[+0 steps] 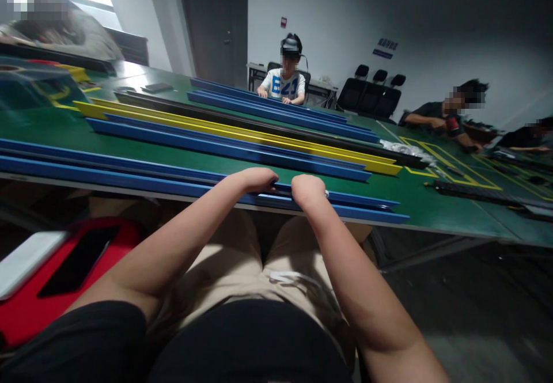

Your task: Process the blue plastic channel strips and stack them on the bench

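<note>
A long blue channel-shaped rail (181, 185) lies along the near edge of the green table, its open side up. My left hand (260, 179) rests over its middle, curled, with the fingertips down in the channel and largely hidden. Just to the right, my right hand (309, 189) is closed like a fist over the same rail. A small whitish bit shows at its right side, too little to name. What either hand grips is hidden from view.
Beyond lie another blue rail (228, 148), a yellow rail (242, 137), a black rail (259, 125) and more blue rails (280, 109). Crumpled clear plastic (404, 150) sits by their right ends. A person (287, 80) sits opposite; others are at both sides.
</note>
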